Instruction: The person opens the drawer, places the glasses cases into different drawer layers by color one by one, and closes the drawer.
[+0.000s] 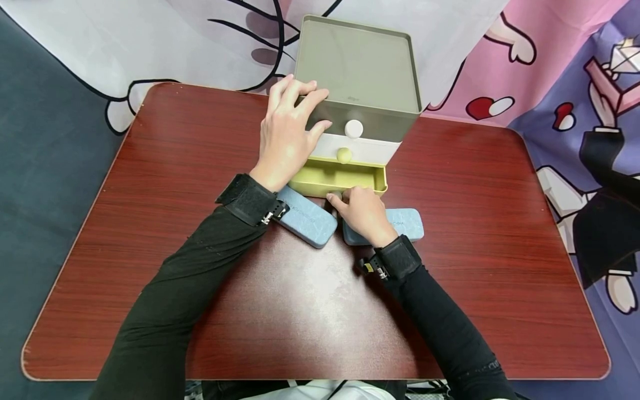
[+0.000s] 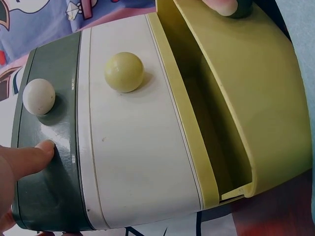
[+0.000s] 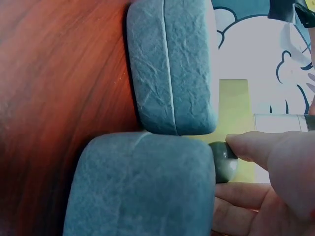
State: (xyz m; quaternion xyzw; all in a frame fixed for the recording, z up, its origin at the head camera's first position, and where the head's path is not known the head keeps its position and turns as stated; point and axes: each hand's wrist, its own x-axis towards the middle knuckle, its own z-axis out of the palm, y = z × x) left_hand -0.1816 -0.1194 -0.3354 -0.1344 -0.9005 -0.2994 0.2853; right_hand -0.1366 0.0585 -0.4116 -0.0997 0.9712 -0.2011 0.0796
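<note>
Fingers of the right hand close narrowly on the dark green knob, thumb on one side and another finger on the opposite side. Those of the left hand are spread wider, gripping the upper left corner of the drawer box, with the thumb on its front and the others along the top left edge.

Patterned cloth hangs behind the counter, which has a reddish-brown wood grain and rounded corners. Dark sleeves reach across it from the near side, with a black strap at each wrist. The drawer box stands at the middle of the far side, its front toward the person. Its top tier is green, the middle one white, and the bottom drawer yellow-green. That drawer is pulled partway out, and the dark green knob sits on its front.

Two blue cases lie on the counter before the drawer. The left case slants, its far end near the left wrist; the right case lies more crosswise, partly hidden by the right hand. Smallest are the round knobs: a white knob on the green tier and a yellow-green knob on the white one.
</note>
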